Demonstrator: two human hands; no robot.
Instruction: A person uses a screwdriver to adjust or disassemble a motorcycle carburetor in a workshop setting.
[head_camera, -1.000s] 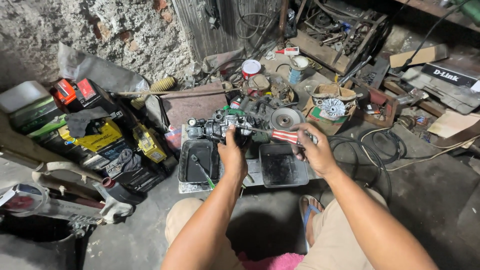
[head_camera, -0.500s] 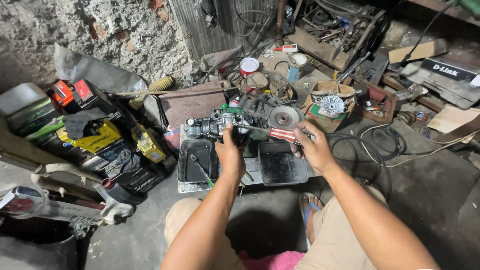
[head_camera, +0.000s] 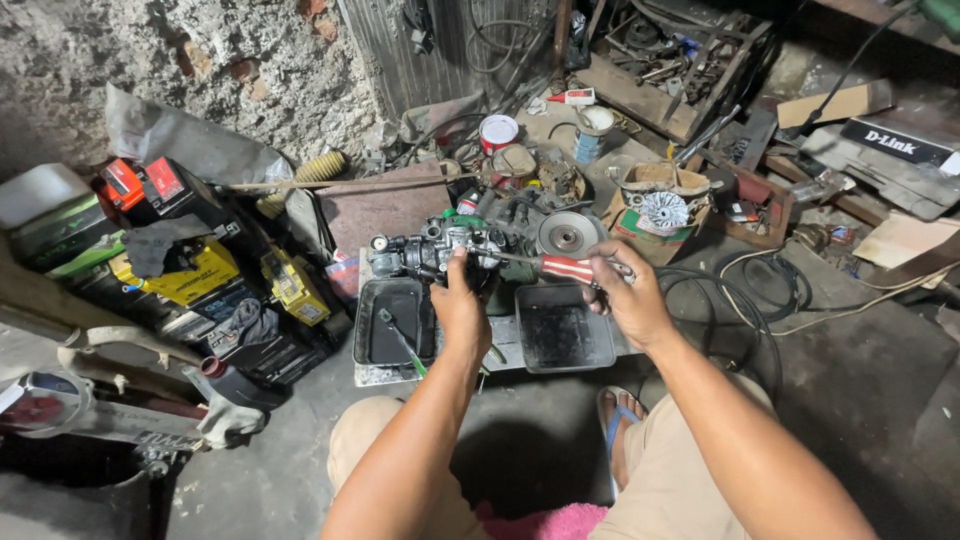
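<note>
Little has shifted since a moment ago: my left hand (head_camera: 462, 312) still grips the grey carburettor (head_camera: 440, 250) above the two black trays (head_camera: 392, 322), and my right hand (head_camera: 625, 298) stays closed round the red-and-white screwdriver handle (head_camera: 568, 267), tip at the part. Yellow cartons (head_camera: 185, 272) lie left (red-topped boxes (head_camera: 150, 185) behind), a red-lidded white tin (head_camera: 498, 131) and a long black box with white lettering (head_camera: 893, 142) beyond.

Screwdriver (head_camera: 568, 267) handle red-white striped; carburetor (head_camera: 440, 245) grey metal; trays (head_camera: 392, 322) black; boxes (head_camera: 190, 272) yellow; can (head_camera: 498, 131) red-white.
</note>
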